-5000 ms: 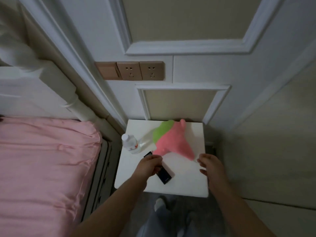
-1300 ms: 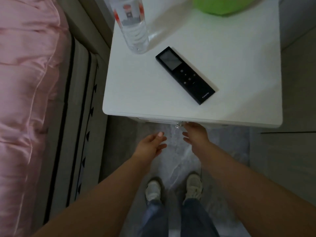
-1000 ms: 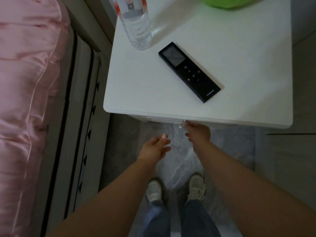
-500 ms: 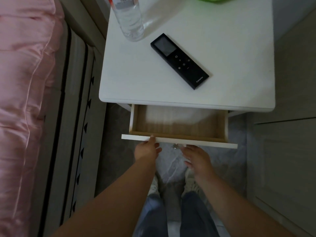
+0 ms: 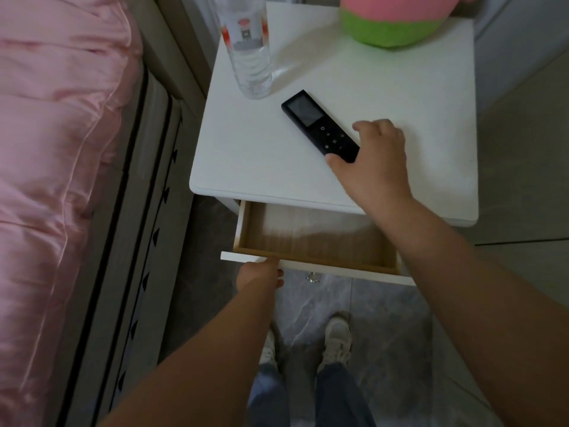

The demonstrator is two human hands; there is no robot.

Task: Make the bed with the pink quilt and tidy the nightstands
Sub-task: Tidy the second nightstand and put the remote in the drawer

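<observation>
Remote [image 5: 320, 127] being grasped on the nightstand [image 5: 246, 155].
It is being pinched by the right hand [image 5: 374, 161]; the drawer [image 5: 308, 266] front is seemingly being gripped by the left hand [image 5: 260, 275].

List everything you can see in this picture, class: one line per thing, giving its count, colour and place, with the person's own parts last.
nightstand: one, white, beside the bed.
drawer: one, white front, wooden inside, pulled open under the nightstand top.
remote: one, black, lying flat on the nightstand top.
bottle: one, clear with a red and white label, upright at the nightstand's back left.
soft toy: one, pink and green, at the nightstand's back edge.
quilt: one, pink, on the bed at left.
floor: grey tiles, below.
shoes: two, pale, on the floor.
left hand: on the drawer front.
right hand: pinching the remote's near end.
</observation>
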